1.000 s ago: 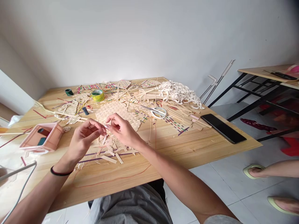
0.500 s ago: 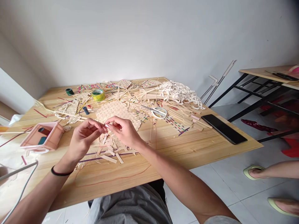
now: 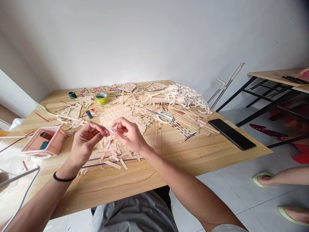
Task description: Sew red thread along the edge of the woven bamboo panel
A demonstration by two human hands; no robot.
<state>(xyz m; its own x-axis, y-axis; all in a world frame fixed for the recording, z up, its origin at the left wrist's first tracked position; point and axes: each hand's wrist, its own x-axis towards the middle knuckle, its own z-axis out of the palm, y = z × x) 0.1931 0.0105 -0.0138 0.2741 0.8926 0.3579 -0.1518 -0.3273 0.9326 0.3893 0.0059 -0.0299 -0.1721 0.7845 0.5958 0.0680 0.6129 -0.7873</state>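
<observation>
Left hand [image 3: 84,141] and right hand [image 3: 129,135] pinch fingertips nearly together, contents indiscernible, over scraps [image 3: 113,164] littering the tabletop [image 3: 183,158]; scissors [image 3: 157,113] and tape [image 3: 102,100], print illegible, lie beyond.

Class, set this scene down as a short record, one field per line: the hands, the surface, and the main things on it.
Left hand: fingers bent inward near the right hand; anything held is too small to tell
Right hand: fingers curled toward the left hand's; grip unclear
Surface: pale wooden table
Below hands: scattered flat beige strips
Cutting tool: white-handled metal scissors, lying flat
Container: pink open-topped box, with dark cylindrical spools inside
Tape: yellow-green roll
Right side: black rectangular phone
</observation>
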